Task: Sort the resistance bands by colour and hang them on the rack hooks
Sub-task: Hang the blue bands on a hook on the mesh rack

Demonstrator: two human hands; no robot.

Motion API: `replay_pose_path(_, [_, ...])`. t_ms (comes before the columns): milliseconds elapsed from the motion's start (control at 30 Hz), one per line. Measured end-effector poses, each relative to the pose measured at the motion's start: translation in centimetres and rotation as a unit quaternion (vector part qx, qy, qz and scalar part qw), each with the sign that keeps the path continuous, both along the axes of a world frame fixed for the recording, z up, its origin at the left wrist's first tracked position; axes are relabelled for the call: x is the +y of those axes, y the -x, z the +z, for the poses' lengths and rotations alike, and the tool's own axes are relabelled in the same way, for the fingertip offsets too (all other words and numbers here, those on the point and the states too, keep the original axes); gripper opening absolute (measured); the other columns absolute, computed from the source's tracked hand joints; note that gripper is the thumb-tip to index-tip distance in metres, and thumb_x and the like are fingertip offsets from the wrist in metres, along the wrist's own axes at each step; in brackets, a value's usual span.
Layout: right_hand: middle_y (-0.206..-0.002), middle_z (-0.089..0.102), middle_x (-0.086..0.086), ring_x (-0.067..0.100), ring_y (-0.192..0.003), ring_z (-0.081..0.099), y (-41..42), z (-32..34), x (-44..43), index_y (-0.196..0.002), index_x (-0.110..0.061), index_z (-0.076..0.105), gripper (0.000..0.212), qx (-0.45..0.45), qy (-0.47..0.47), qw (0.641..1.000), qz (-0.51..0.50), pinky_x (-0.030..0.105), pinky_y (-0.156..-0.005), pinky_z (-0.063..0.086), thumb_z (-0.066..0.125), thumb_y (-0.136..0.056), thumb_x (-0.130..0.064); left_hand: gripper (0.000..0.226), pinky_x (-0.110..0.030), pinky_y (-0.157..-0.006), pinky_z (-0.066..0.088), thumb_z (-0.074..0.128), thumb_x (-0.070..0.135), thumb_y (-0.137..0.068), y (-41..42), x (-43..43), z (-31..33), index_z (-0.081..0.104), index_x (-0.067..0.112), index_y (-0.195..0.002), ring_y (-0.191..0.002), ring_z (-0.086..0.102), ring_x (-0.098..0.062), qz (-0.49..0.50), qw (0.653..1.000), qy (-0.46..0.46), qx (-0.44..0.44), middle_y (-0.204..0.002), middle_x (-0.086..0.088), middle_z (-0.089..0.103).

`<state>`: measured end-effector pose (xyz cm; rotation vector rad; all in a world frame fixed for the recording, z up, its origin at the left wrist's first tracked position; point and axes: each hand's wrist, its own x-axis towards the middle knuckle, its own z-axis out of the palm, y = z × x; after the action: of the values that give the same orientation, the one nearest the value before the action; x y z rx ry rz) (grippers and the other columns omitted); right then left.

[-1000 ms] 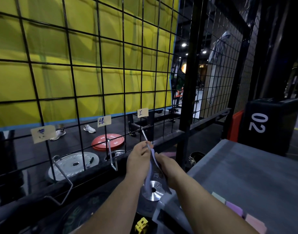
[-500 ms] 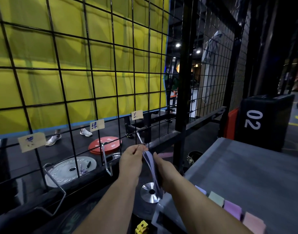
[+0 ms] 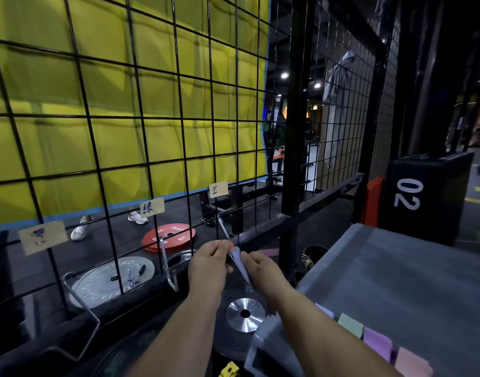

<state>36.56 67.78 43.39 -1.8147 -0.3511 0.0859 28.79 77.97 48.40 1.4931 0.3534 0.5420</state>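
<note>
Both hands are up at the low right part of the wire rack [image 3: 179, 131]. The left hand [image 3: 207, 265] and right hand [image 3: 262, 270] each pinch the pale blue band [image 3: 238, 263] between thumb and fingers. It stands between them as a narrow upright loop, its top just below the right hook [image 3: 223, 228]. That hook sits under the right label [image 3: 218, 189], so it's probably the blue slot. The band is likely held upright and taut so the loop can slip over the hook tip. My read is that the step is hanging this band and it's not yet on. I can't tell if it touches the hook, since fingers cover the top.

Both forearms reach forward from the near edge and converge, wrists close together. The left hand shows its back with fingers curled in. The right hand is thumb side up, almost meeting the left.

The middle hook [image 3: 170, 270] under the green-character label [image 3: 151, 206] and the left hook [image 3: 81, 308] under the smudged label [image 3: 41, 236] carry no band.

Other bands lie flat in a row on the near edge of the grey counter [image 3: 396, 268], at right: green band [image 3: 350, 325], purple band [image 3: 377, 342], pink band [image 3: 412, 363]. They lie side by side, probably to be grabbed in turn.

A red plate [image 3: 168, 238] and grey plate [image 3: 112, 280] lie on the floor beyond the rack.
</note>
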Motion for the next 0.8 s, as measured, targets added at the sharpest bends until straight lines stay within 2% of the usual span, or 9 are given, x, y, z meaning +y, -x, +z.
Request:
replay_pose_path(67, [-0.069, 0.052, -0.005, 0.007, -0.064, 0.047, -0.4, 0.3, -0.2, -0.072, -0.022, 0.052, 0.031, -0.022, 0.033, 0.999, -0.007, 0.010, -0.055, 0.036, 0.049, -0.098, -0.037, 0.024, -0.027, -0.060, 0.043, 0.052, 0.019, -0.096, -0.1, 0.0, -0.2, 0.070, 0.010, -0.083, -0.054, 0.048, -0.012, -0.003, 1.000, -0.002, -0.010, -0.072, -0.003, 0.064])
replay_pose_path(133, [-0.070, 0.053, -0.009, 0.006, -0.065, 0.048, -0.7, 0.9, -0.6, -0.073, -0.025, 0.054, 0.029, -0.040, 0.057, 0.998, -0.005, 0.009, -0.056, 0.036, 0.050, -0.098, -0.039, 0.025, -0.029, -0.062, 0.043, 0.053, 0.018, -0.095, -0.2, 0.1, -0.3, 0.070, 0.012, -0.078, -0.055, 0.047, -0.012, -0.003, 1.000, -0.001, -0.015, -0.071, -0.004, 0.063])
replay_pose_path(267, [-0.057, 0.040, -0.008, 0.008, -0.058, 0.038, -1.3, 1.2, -1.0, -0.062, -0.020, 0.045, 0.040, -0.030, 0.021, 0.999, -0.009, 0.024, -0.057, 0.034, 0.054, -0.097, -0.036, 0.024, -0.024, -0.058, 0.039, 0.054, 0.017, -0.095, -0.3, -0.2, -0.4, 0.070, 0.010, -0.078, -0.055, 0.044, -0.011, 0.002, 0.999, 0.020, -0.029, -0.070, -0.001, 0.063])
replay_pose_path(400, [-0.059, 0.039, -0.006, 0.006, -0.058, 0.038, -0.9, 0.9, -1.1, -0.065, -0.020, 0.045, 0.037, -0.027, 0.010, 0.999, 0.021, 0.019, -0.053, 0.033, 0.052, -0.098, -0.034, 0.023, -0.025, -0.065, 0.040, 0.055, 0.017, -0.095, -0.6, -0.3, -0.4, 0.071, 0.011, -0.079, -0.069, 0.056, -0.010, 0.012, 0.999, 0.032, -0.038, -0.076, 0.002, 0.068])
replay_pose_path(500, [-0.072, 0.057, -0.005, 0.010, -0.071, 0.053, -0.1, -0.9, -0.8, -0.080, -0.020, 0.059, 0.031, 0.010, 0.018, 0.998, 0.051, 0.026, -0.067, 0.043, 0.049, -0.098, -0.043, 0.024, -0.030, -0.073, 0.042, 0.056, 0.020, -0.094, -0.9, -0.2, -0.7, 0.071, 0.017, -0.076, -0.072, 0.056, -0.013, 0.029, 0.999, 0.019, -0.037, -0.080, 0.002, 0.069])
replay_pose_path(667, [-0.062, 0.050, -0.012, 0.007, -0.060, 0.046, 0.9, -2.4, 0.4, -0.075, -0.030, 0.052, 0.032, 0.066, -0.024, 0.996, 0.055, 0.024, -0.056, 0.033, 0.044, -0.098, -0.050, 0.009, -0.030, -0.082, 0.051, 0.061, 0.016, -0.092, -0.7, -0.3, -0.6, 0.071, 0.017, -0.090, -0.085, 0.063, -0.012, 0.030, 0.999, 0.022, -0.027, -0.088, 0.004, 0.069])
replay_pose_path(733, [-0.063, 0.048, -0.012, 0.005, -0.060, 0.044, 0.9, -2.6, 0.5, -0.075, -0.031, 0.051, 0.032, 0.062, -0.020, 0.996, 0.056, 0.023, -0.056, 0.032, 0.042, -0.097, -0.052, 0.009, -0.023, -0.078, 0.050, 0.062, 0.014, -0.092, -0.4, -0.4, -0.6, 0.069, 0.020, -0.093, -0.086, 0.063, -0.006, 0.031, 0.999, 0.012, -0.031, -0.091, 0.008, 0.068])
replay_pose_path(800, [-0.065, 0.047, -0.013, 0.003, -0.061, 0.042, 0.8, -3.0, 0.4, -0.081, -0.032, 0.053, 0.029, 0.064, -0.013, 0.996, 0.053, 0.021, -0.058, 0.031, 0.041, -0.097, -0.054, 0.014, -0.010, -0.066, 0.046, 0.061, 0.013, -0.092, 0.1, -0.5, -0.6, 0.067, 0.025, -0.096, -0.077, 0.063, 0.004, 0.033, 0.999, -0.021, -0.033, -0.092, 0.012, 0.068])
